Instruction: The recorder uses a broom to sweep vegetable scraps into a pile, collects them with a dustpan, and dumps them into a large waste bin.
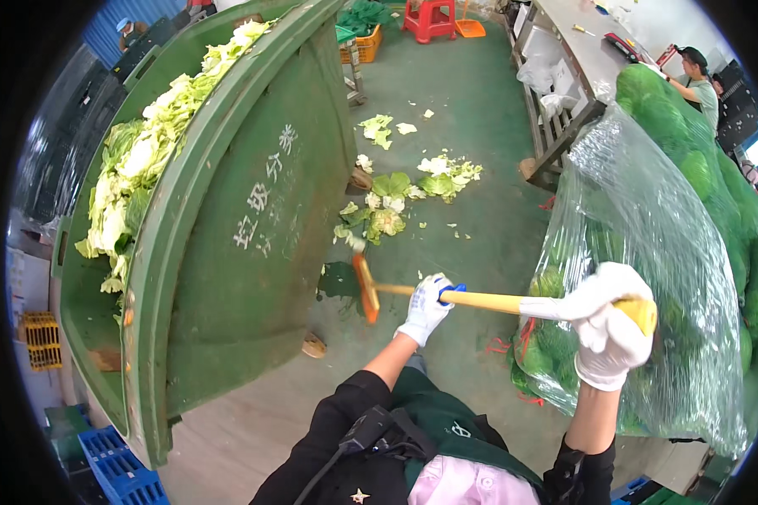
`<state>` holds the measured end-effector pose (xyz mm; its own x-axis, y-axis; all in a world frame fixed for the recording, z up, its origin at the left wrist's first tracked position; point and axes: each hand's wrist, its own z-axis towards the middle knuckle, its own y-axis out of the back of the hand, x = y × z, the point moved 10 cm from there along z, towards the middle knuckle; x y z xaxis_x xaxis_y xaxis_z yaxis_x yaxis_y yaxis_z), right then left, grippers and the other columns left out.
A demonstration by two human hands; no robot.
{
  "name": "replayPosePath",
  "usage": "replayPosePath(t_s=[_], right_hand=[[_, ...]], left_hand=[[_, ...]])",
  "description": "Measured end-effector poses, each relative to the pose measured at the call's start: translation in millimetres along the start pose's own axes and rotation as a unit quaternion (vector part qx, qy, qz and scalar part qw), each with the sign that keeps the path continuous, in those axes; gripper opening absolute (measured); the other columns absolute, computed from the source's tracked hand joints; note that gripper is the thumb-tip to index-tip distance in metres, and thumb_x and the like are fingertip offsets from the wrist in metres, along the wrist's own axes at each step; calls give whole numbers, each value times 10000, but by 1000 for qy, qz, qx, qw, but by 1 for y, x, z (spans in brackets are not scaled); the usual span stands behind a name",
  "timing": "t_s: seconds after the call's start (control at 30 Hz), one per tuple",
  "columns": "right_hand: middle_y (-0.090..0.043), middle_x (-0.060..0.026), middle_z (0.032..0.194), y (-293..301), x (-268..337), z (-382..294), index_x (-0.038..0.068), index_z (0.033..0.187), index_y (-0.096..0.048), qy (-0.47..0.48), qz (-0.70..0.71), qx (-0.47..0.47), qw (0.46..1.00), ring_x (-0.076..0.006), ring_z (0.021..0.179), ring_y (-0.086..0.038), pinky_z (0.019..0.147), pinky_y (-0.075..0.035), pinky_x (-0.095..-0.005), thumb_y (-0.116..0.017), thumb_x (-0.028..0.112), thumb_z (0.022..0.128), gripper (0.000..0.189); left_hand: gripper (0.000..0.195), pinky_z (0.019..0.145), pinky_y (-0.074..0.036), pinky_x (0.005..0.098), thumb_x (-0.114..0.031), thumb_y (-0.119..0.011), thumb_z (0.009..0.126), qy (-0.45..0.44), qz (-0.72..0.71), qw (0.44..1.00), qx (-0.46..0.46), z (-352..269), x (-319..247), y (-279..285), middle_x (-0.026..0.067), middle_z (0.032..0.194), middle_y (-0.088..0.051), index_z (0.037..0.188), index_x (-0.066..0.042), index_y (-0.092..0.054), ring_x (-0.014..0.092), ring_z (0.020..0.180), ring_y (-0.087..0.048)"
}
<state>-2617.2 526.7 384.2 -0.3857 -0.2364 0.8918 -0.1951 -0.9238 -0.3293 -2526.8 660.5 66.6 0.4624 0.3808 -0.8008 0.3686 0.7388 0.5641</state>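
My left hand, in a white work glove, is closed round the middle of a yellow broom handle, beside a blue part on it. My right hand, also gloved in white, grips the handle near its yellow end. The orange broom head is low over the green floor at the foot of the green waste bin. Just beyond the head lie loose cabbage leaves, with more leaf scraps farther off. Pale cabbage leaves are heaped inside the bin.
Plastic-wrapped net sacks of green produce stand close on the right. Behind them a person is at a metal-topped table. A red stool and an orange dustpan stand at the far end. Blue pallets lie lower left.
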Motion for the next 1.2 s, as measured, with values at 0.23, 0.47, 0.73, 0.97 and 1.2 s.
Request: replayPosePath(t_s=[0.23,0.47,0.73,0.97,1.2], right_hand=[[-439,-63,624,79,18,53,-105,799,-508,90,118,-21,989,-80,401,-374,383,-292,-237,-524,131,849,241],[-653,-172,763,143,-196,118,-59,864,-586,-147,147,-109,972,-142,536,-550,544,-465,-268,-574,68,790,147],[-664,-149,830,179,-167,152,-37,884,-618,-131,-50,-116,983,-117,627,-586,610,-470,-233,-602,88,798,153],[-633,-176,787,160,-53,189,-92,874,-615,-13,-143,-90,985,-111,527,-514,487,-375,-213,-631,142,781,252],[-410,-49,649,152,55,179,-61,699,-521,157,-94,-48,982,-122,475,-422,433,-293,-251,-566,200,886,325]], left_hand=[[180,769,-450,429,-185,-696,700,-2,53,998,-32,50,-15,-4,102,829,-566,818,-113,-581,314,836,-564],[181,768,-472,432,-239,-690,730,143,202,969,-10,45,132,-7,121,850,-596,833,-109,-618,330,833,-583],[155,785,-458,438,-211,-706,737,85,131,988,12,169,159,-68,109,858,-593,814,-106,-622,331,870,-571],[177,728,-439,434,-256,-682,790,-22,50,998,-16,284,51,-79,96,792,-565,746,-123,-575,315,802,-559],[172,706,-429,424,-216,-699,799,-75,31,993,-88,247,-55,-35,108,767,-558,752,-105,-576,319,759,-547]])
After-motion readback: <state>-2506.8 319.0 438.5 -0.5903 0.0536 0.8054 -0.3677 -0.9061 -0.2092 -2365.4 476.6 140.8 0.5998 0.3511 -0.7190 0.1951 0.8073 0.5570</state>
